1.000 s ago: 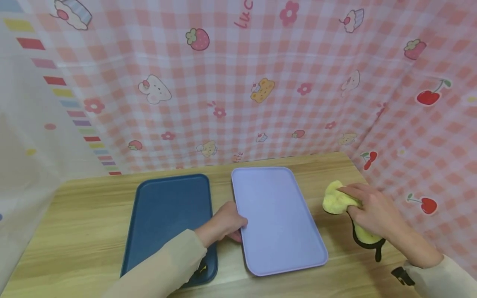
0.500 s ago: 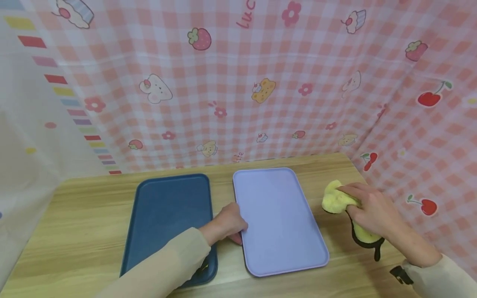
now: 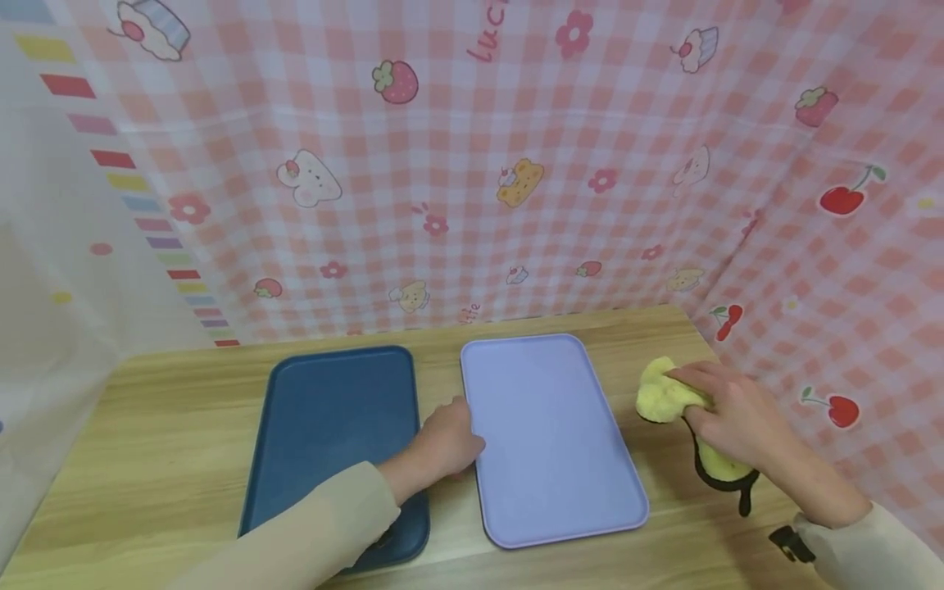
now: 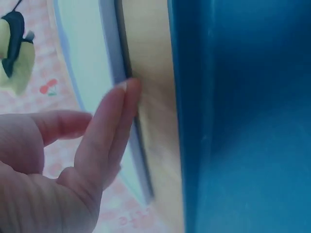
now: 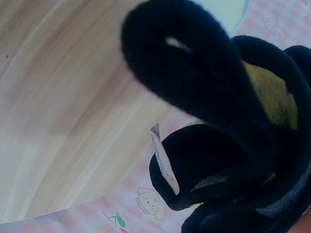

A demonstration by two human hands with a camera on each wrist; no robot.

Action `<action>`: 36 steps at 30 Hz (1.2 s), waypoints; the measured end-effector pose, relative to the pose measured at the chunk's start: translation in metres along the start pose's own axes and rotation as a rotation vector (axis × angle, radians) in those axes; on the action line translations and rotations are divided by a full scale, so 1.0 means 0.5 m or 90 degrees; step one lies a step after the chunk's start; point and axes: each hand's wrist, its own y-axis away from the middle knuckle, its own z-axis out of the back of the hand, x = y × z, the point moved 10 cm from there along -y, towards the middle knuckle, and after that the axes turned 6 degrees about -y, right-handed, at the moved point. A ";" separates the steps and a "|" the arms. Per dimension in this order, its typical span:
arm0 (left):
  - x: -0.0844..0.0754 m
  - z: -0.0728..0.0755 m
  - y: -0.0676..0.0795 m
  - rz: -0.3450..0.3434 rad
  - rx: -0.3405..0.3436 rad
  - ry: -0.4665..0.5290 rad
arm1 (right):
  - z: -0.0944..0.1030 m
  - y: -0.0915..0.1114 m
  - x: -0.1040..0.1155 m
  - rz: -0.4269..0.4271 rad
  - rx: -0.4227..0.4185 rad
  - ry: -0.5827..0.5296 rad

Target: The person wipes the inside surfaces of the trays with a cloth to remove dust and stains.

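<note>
The left hand (image 3: 446, 442) — fingers straight — touches the edge of the lavender tray (image 3: 553, 434). The right hand (image 3: 737, 414) grips yellow-and-black fabric (image 3: 667, 399).

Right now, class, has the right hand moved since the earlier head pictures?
No: the right hand, gripping the soft yellow-black thing, shows no clear shift either way against the far right corner of the table.
</note>
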 end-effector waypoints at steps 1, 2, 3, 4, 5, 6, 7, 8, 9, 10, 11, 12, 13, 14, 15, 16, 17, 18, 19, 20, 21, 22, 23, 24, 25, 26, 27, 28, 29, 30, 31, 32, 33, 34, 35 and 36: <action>-0.005 0.008 0.006 -0.012 -0.014 -0.022 | 0.000 0.000 0.000 -0.001 0.002 -0.002; -0.009 0.016 0.014 -0.024 -0.026 -0.044 | 0.000 0.000 -0.001 -0.002 0.002 -0.001; -0.012 0.022 0.022 -0.036 -0.035 -0.063 | -0.001 0.001 -0.002 -0.005 0.004 -0.002; -0.014 0.029 0.030 -0.046 -0.044 -0.084 | -0.001 0.002 -0.003 -0.008 0.007 -0.003; -0.014 0.036 0.040 -0.054 -0.052 -0.106 | -0.002 0.003 -0.004 -0.009 0.009 -0.003; -0.012 0.044 0.050 -0.059 -0.064 -0.130 | -0.003 0.004 -0.004 -0.013 0.012 -0.003; -0.008 0.051 0.059 -0.060 -0.075 -0.155 | -0.005 0.005 -0.004 -0.014 0.013 -0.004; -0.002 0.059 0.068 -0.063 -0.088 -0.172 | -0.007 0.007 -0.004 -0.015 0.015 -0.003; 0.005 0.069 0.076 -0.066 -0.104 -0.190 | -0.008 0.008 -0.005 -0.016 0.017 -0.004; 0.013 0.080 0.084 -0.069 -0.122 -0.206 | -0.010 0.008 -0.005 -0.015 0.018 -0.004; 0.020 0.092 0.092 -0.075 -0.142 -0.224 | -0.011 0.009 -0.006 -0.015 0.018 -0.004; 0.026 0.104 0.099 -0.083 -0.163 -0.243 | -0.011 0.009 -0.007 -0.017 0.020 -0.003; 0.033 0.116 0.105 -0.095 -0.183 -0.262 | -0.012 0.009 -0.008 -0.020 0.021 -0.002; 0.040 0.128 0.112 -0.110 -0.208 -0.285 | -0.012 0.009 -0.010 -0.022 0.021 -0.001; 0.046 0.142 0.118 -0.121 -0.232 -0.309 | -0.011 0.009 -0.011 -0.025 0.021 0.000; 0.055 0.155 0.124 -0.127 -0.254 -0.330 | -0.011 0.009 -0.012 -0.026 0.019 0.001; 0.065 0.169 0.129 -0.129 -0.274 -0.348 | -0.010 0.009 -0.012 -0.027 0.017 0.003; 0.078 0.184 0.135 -0.126 -0.292 -0.362 | -0.010 0.008 -0.012 -0.026 0.015 0.004; 0.093 0.199 0.139 -0.117 -0.306 -0.371 | -0.010 0.007 -0.011 -0.022 0.012 0.004; 0.110 0.214 0.143 -0.101 -0.316 -0.376 | -0.011 0.006 -0.010 -0.019 0.011 0.003; 0.128 0.229 0.146 -0.082 -0.322 -0.376 | -0.012 0.005 -0.010 -0.016 0.011 0.003; 0.148 0.242 0.149 -0.059 -0.320 -0.373 | -0.013 0.005 -0.010 -0.015 0.012 0.001; 0.168 0.253 0.150 -0.035 -0.313 -0.368 | -0.015 0.005 -0.010 -0.015 0.014 0.000; 0.188 0.262 0.151 -0.010 -0.304 -0.364 | -0.017 0.005 -0.011 -0.016 0.016 -0.001; 0.208 0.270 0.152 0.015 -0.290 -0.360 | -0.018 0.006 -0.012 -0.018 0.017 -0.002; 0.227 0.276 0.152 0.040 -0.273 -0.353 | -0.018 0.007 -0.014 -0.020 0.017 0.000; 0.246 0.280 0.152 0.064 -0.252 -0.345 | -0.017 0.008 -0.015 -0.021 0.015 0.001; 0.265 0.283 0.152 0.086 -0.231 -0.337 | -0.016 0.008 -0.017 -0.023 0.014 0.002; 0.283 0.287 0.153 0.106 -0.211 -0.328 | -0.015 0.009 -0.017 -0.024 0.012 0.004; 0.301 0.289 0.154 0.123 -0.192 -0.319 | -0.014 0.009 -0.018 -0.025 0.011 0.005; 0.319 0.293 0.155 0.141 -0.172 -0.310 | -0.013 0.009 -0.019 -0.027 0.012 0.005; 0.338 0.295 0.155 0.154 -0.150 -0.301 | -0.014 0.009 -0.019 -0.027 0.014 0.005; 0.355 0.297 0.156 0.165 -0.131 -0.292 | -0.014 0.009 -0.019 -0.029 0.017 0.004; 0.372 0.299 0.157 0.176 -0.110 -0.280 | -0.014 0.009 -0.019 -0.031 0.019 0.003; 0.388 0.299 0.159 0.184 -0.089 -0.273 | -0.014 0.008 -0.018 -0.031 0.021 0.002; 0.401 0.300 0.161 0.190 -0.069 -0.269 | -0.014 0.008 -0.018 -0.031 0.022 0.001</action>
